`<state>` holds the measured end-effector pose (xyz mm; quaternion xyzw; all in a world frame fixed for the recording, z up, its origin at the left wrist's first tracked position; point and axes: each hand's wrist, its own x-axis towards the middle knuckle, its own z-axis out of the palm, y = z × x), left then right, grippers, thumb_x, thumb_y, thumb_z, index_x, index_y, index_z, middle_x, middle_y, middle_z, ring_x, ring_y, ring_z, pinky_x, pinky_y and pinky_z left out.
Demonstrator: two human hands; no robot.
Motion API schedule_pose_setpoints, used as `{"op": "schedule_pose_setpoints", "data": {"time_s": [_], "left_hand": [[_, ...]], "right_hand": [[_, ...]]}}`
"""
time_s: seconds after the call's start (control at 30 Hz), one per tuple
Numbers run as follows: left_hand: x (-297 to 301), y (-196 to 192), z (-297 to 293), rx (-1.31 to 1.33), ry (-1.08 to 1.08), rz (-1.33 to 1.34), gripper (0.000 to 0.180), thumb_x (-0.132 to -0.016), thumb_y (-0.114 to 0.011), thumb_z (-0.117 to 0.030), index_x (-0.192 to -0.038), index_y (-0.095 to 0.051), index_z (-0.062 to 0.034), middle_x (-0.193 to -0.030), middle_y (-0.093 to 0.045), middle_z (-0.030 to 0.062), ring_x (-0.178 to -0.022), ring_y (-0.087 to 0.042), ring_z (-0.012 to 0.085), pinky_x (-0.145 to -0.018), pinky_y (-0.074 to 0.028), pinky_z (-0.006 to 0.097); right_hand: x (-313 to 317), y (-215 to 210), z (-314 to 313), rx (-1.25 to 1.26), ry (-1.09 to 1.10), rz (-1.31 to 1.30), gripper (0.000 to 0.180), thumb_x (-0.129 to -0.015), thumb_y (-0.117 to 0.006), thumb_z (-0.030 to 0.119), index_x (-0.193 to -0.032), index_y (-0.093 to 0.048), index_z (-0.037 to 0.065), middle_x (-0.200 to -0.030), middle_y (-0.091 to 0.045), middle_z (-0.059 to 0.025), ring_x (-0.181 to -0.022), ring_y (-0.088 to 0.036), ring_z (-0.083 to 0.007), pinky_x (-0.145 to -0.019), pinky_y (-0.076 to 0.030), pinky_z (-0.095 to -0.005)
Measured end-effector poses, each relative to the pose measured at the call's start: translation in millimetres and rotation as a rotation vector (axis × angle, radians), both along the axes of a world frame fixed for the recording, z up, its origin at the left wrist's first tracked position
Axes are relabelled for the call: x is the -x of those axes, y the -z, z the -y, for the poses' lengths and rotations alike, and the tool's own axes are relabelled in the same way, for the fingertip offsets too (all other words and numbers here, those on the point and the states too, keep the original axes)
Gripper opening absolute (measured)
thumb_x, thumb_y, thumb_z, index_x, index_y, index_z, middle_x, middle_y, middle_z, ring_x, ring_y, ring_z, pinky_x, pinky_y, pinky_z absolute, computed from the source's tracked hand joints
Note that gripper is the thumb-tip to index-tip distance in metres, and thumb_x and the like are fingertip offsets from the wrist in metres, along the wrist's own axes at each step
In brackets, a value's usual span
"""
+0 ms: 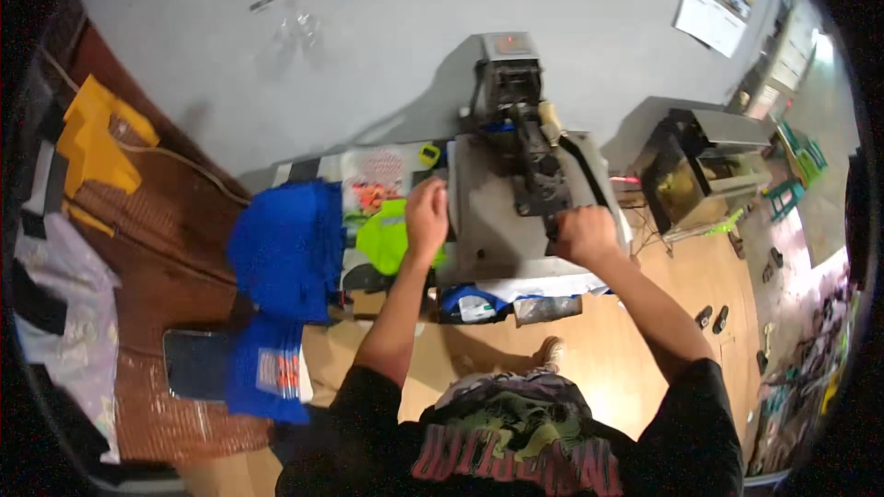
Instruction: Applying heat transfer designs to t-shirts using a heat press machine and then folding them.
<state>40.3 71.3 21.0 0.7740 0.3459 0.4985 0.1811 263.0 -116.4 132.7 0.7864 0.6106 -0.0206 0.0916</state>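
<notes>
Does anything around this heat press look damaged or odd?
A shiny, uneven patch on the wall, left of the heat press, breaks the grey surface around it; I can't tell whether it's damage or stuck-on plastic.

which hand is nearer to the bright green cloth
Left. The left hand is at the right side of the bright green cloth; whether they touch is unclear. The right hand is farther off, by the right part of the grey press plate.
</notes>
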Motion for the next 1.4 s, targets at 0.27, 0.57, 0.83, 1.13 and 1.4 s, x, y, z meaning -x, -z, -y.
{"op": "schedule_pose_setpoints", "data": {"time_s": [0.27, 0.57, 0.83, 1.13, 1.4], "left_hand": [[-94, -89, 156, -0.273, 0.318, -0.235, 0.028, -0.092, -0.052, -0.008, -0.117, -0.057, 0.0032, -0.115, -0.059, 0.022, -0.113, -0.054, 0.0384, -0.099, -0.042, 0.045], [-105, -120, 184, -0.276, 0.098, -0.518, 0.019, -0.088, -0.061, -0.015, -0.101, -0.059, -0.0025, -0.106, -0.058, 0.0139, -0.106, -0.054, 0.0315, -0.083, -0.04, 0.046], [-144, -210, 138, -0.403, -0.058, -0.216, 0.028, -0.084, -0.065, -0.013, -0.109, -0.059, -0.0028, -0.107, -0.058, 0.0106, -0.103, -0.056, 0.0294, -0.085, -0.039, 0.042], [-208, -358, 19, -0.76, -0.406, -0.207, 0.029, -0.086, -0.059, -0.011, -0.116, -0.058, -0.0106, -0.11, -0.058, 0.0057, -0.105, -0.056, 0.0242, -0.088, -0.038, 0.043], [-257, -415, -83, -0.484, -0.474, -0.478, 0.039, -0.088, -0.055, -0.013, -0.126, -0.045, -0.0128, -0.124, -0.051, 0.0081, -0.098, -0.064, 0.0319, -0.079, -0.053, 0.046]], "right_hand": [[7, 23, 40, -0.503, -0.079, -0.144, 0.032, -0.08, -0.055, 0.017, -0.109, -0.054, 0.002, -0.11, -0.058, -0.018, -0.109, -0.054, -0.0327, -0.102, -0.037, -0.0439], [-35, 17, 62, -0.892, -0.398, -0.132, 0.038, -0.081, -0.058, 0.019, -0.117, -0.056, 0.009, -0.105, -0.058, -0.0077, -0.098, -0.054, -0.0253, -0.08, -0.039, -0.0403], [-55, -91, -2, -1.187, -0.39, 0.018, 0.026, -0.08, -0.057, 0.016, -0.105, -0.058, 0.01, -0.087, -0.052, -0.0053, -0.087, -0.052, -0.0234, -0.073, -0.036, -0.0384], [-97, -237, -149, -1.371, -0.279, 0.21, 0.033, -0.077, -0.058, 0.015, -0.11, -0.054, 0.011, -0.102, -0.054, -0.0054, -0.104, -0.05, -0.0239, -0.082, -0.036, -0.0395], [-140, -300, -242, -1.228, -0.234, 0.249, 0.05, -0.077, -0.066, 0.015, -0.123, -0.047, 0.012, -0.118, -0.054, -0.0061, -0.119, -0.048, -0.0241, -0.084, -0.046, -0.0431]]}}
